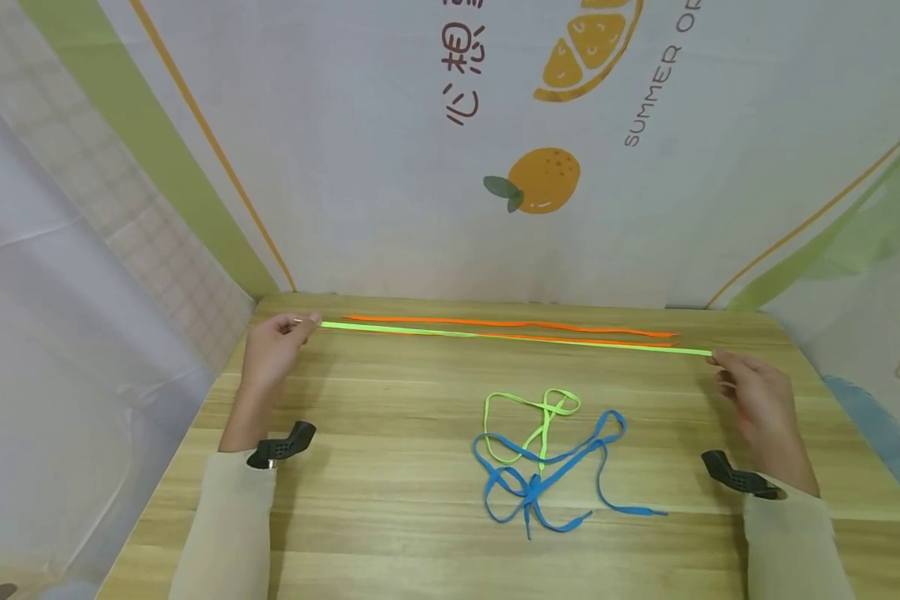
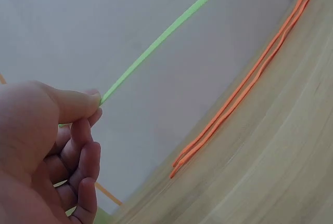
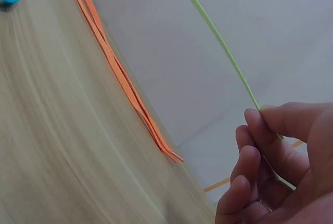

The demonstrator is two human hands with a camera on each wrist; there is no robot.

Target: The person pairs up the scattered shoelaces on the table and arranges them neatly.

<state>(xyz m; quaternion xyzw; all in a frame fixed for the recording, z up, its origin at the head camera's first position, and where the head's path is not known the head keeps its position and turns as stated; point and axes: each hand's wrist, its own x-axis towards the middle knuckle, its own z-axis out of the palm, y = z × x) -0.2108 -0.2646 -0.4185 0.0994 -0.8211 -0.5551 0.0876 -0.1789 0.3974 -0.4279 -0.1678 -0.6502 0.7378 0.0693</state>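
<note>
A light green shoelace is stretched taut from side to side above the table. My left hand pinches one end between thumb and forefinger, as the left wrist view also shows with the lace. At the other end my right hand pinches it the same way, with a bit of lace running behind the fingertips. Two orange shoelaces lie stretched out side by side along the back of the table; from the head, the green lace overlaps the nearer one.
On the wooden table, a second light green shoelace lies loosely looped right of centre. A tangled blue shoelace partly overlaps it. A printed cloth hangs just behind the table's back edge.
</note>
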